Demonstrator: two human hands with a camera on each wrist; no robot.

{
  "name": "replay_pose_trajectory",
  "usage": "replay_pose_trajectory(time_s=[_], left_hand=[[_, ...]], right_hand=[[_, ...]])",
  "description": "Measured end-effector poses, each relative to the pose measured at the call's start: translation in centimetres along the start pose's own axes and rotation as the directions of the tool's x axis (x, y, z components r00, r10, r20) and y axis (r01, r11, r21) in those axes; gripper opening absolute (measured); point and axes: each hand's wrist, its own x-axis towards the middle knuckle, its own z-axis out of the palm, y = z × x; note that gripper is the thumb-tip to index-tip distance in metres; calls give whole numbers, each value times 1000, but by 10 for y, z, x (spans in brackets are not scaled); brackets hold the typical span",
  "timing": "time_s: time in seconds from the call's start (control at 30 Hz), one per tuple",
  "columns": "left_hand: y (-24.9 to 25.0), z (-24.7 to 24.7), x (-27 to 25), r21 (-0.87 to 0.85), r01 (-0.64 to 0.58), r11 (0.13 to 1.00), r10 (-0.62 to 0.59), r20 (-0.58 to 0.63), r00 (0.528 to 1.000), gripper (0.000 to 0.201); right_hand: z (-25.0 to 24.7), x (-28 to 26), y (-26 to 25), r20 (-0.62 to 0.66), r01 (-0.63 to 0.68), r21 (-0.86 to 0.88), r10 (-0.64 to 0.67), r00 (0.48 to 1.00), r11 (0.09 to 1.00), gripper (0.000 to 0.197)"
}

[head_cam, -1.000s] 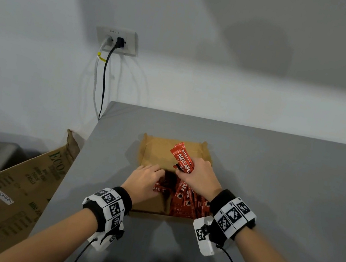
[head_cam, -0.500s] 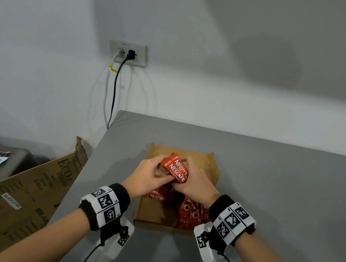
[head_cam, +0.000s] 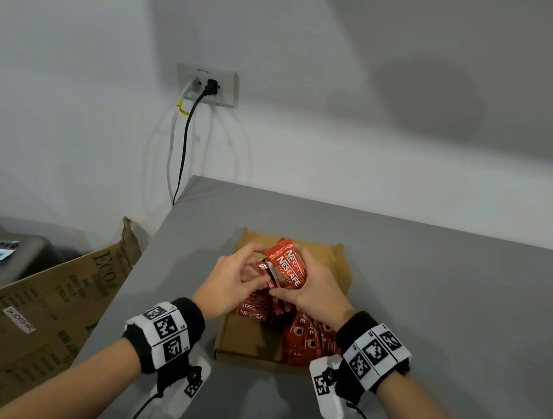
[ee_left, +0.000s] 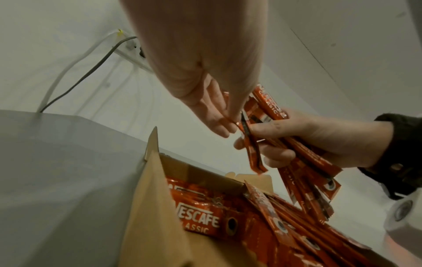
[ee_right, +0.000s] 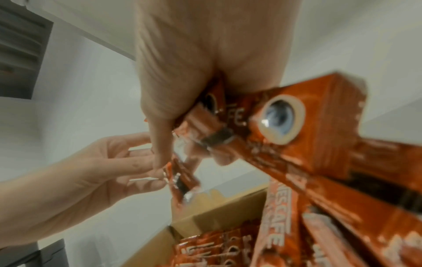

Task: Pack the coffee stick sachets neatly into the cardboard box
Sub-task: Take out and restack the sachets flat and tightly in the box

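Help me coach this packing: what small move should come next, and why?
Probably square the bundle of sachets that the right hand grips above the cardboard box: the left hand pinches one sachet hanging askew.

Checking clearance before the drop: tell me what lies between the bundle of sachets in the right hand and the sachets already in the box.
Only open air: in the left wrist view, the bundle hangs above the packed sachets, nothing between.

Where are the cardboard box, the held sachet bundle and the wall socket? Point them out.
cardboard box (head_cam: 245, 344), head view, bare near-left floor.
held sachet bundle (head_cam: 289, 267), head view, printed front.
wall socket (head_cam: 228, 88), head view, plate's right part.
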Motion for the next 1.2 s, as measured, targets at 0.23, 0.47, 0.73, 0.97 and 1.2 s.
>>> replay_pose_trajectory(time_s=[0.23,0.47,0.73,0.97,1.2], left_hand=[[1,-4,4,-157,-4,988,-11,-99,995,23],[2,-4,5,-241,-48,969,28,-87,996,13],[-3,-7,-3,-244,9,970,-8,6,1000,15],[2,0,-5,-219,23,975,-25,-10,1000,23],[-2,-8,-1,-122,29,992,-23,52,998,15]], right_hand=[[0,-3,6,-198,-32,20,36,980,999,23],[-2,-7,7,-215,47,252,8,977,967,29],[-3,-9,8,-222,65,100,-41,974,993,13],[-1,-10,5,-280,105,77,-80,957,991,18],[-7,-9,6,-192,21,50,-11,981,999,7]])
